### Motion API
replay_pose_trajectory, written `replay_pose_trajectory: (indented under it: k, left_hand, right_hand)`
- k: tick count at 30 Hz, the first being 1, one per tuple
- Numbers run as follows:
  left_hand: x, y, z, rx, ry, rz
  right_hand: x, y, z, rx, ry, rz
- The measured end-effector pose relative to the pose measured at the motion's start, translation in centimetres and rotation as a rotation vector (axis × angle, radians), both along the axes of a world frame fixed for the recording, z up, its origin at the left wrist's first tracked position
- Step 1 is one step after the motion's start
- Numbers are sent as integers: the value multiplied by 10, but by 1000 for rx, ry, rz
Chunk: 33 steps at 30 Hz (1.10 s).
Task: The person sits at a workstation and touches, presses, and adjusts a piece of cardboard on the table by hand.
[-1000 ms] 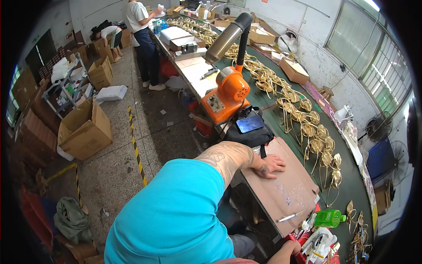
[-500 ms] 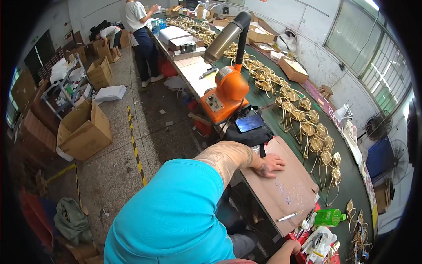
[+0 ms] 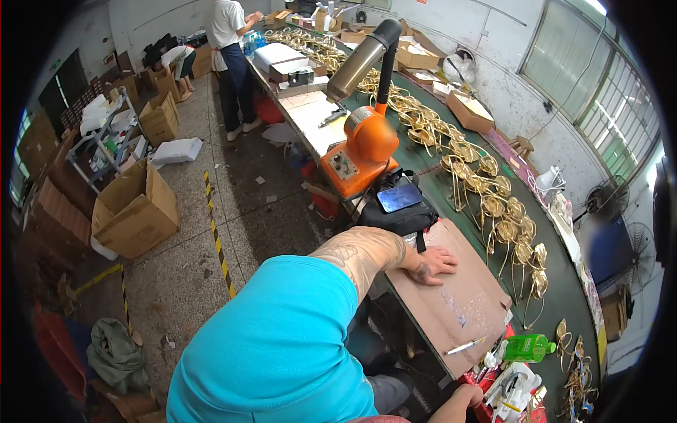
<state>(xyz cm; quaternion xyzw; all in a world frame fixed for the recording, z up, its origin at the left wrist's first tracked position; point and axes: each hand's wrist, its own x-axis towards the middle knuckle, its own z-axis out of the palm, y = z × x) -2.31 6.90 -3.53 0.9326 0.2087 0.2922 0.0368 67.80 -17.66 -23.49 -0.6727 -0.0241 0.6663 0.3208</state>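
Observation:
My left hand (image 3: 438,266) lies flat on the brown cardboard sheet (image 3: 469,296), its fingers spread. Just beyond it are a black bag (image 3: 405,219) and a phone (image 3: 400,198) lying on top. At the bottom, my right hand (image 3: 468,396) is at the edge of a red bin (image 3: 486,377) full of small items; its fingers are largely hidden. A white pen-like tool (image 3: 465,347) rests on the cardboard near its lower edge. Beside the bin lies a green bottle (image 3: 529,348).
An orange machine (image 3: 363,151) with a metal tube stands past the bag. Gold wire pieces (image 3: 508,229) line the green belt (image 3: 458,211). A person (image 3: 229,63) stands farther along the table; another bends by cartons. A large open carton (image 3: 136,211) sits on the floor.
The standing person's body has shifted slightly to the right. My left hand remains flat on the cardboard, and my right hand stays by the red bin.

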Motion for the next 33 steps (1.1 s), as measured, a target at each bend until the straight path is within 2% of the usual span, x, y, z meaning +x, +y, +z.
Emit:
replay_pose_trajectory:
  k: [10, 11, 13, 17, 19, 23, 33]
  left_hand:
    - [0, 9, -5, 6, -17, -64]
    - [-1, 10, -5, 106, -100, -93]
    - [-2, 15, -10, 95, -121, -121]
    - [-7, 4, 3, 22, 40, -12]
    - [-8, -8, 24, 15, 106, 23]
    - [-10, -10, 29, -12, 82, 3]
    - [-10, -17, 41, -30, 106, 23]
  right_hand:
    - [-1, -13, -8, -12, 73, -48]
    - [-16, -15, 5, -19, 73, -109]
    - [-59, -18, 49, -35, 68, -269]
    - [-154, -33, 136, -69, 66, -616]
    - [-180, -32, 163, -75, 65, -732]
    - [-174, -87, 164, -94, 44, -867]
    - [-191, -75, 167, -91, -38, -916]
